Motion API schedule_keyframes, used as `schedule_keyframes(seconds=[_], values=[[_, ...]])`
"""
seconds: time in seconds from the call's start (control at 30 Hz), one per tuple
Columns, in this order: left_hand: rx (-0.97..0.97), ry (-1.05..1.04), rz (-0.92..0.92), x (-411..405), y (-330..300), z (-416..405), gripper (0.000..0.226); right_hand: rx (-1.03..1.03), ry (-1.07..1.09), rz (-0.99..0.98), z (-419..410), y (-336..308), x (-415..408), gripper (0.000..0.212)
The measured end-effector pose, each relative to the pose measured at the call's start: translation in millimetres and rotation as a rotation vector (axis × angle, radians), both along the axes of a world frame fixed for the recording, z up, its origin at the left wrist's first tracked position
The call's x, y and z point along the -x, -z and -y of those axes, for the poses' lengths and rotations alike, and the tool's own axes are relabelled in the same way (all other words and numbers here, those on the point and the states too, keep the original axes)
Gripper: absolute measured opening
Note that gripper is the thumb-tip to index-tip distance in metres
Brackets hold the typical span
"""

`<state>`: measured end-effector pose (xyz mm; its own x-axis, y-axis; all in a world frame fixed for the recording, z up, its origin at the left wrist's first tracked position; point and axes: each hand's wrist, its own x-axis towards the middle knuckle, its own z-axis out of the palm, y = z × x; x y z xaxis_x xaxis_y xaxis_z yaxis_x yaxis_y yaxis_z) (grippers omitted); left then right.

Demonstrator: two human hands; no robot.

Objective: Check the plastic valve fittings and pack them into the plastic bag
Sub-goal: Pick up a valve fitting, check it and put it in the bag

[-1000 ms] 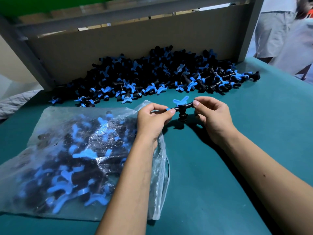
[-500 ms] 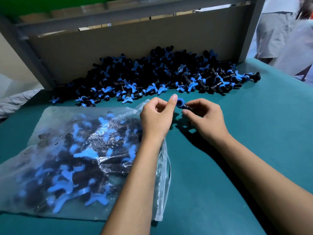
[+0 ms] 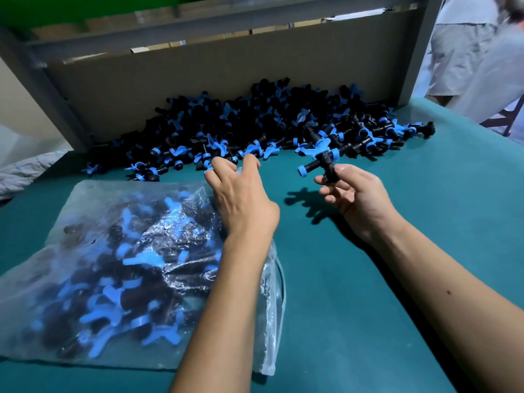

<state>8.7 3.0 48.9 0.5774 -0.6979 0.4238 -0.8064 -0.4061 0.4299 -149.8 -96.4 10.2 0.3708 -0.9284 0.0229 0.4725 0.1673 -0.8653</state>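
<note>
**Head view: one fitting held up, bag lying filled at the left**

Head camera first shows us, at far left, the clear plastic bag [image 3: 85, 251] lying flat on the teal surface [image 3: 354, 307]. It is packed with black and blue valve fittings, their blue winged handles showing through the film, and its mouth faces right, under the left forearm.

Next comes our left hand [image 3: 241, 199], reaching forward over the bag's upper right corner toward the near edge of the loose pile of fittings [image 3: 269, 129]. Its fingers are spread and lightly bent; we cannot tell whether the fingertips already touch a piece. Half a second ago this hand was up against the right hand, both working the same fitting; now the two are well apart.

Behind them the pile stretches across the surface against a cardboard panel [image 3: 198, 80].

Further right, our right hand [image 3: 354, 194] pinches one valve fitting [image 3: 320, 160] by its black stem, lifted clear of the surface, blue handle on top and a blue-capped arm pointing left. Earlier that fitting sat lower, mostly hidden between the hands.
</note>
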Motion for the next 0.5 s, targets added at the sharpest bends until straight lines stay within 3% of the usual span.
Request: schedule_keyframes(seconds=[0.1,0.3,0.5], values=[[0.073,0.029,-0.085,-8.5,-6.2,-2.6,0.053,0.062,-0.021,-0.050,-1.7,1.2,0.0,0.005],[0.329,0.106,-0.282,-25.0,-26.7,-11.2,0.023,0.403,-0.063,-0.330,-15.8,2.1,-7.2,0.022],[0.555,0.162,-0.317,-28.5,-50.6,-17.3,0.011,0.535,-0.265,-0.320,-56.3,-10.9,-39.8,0.021]])
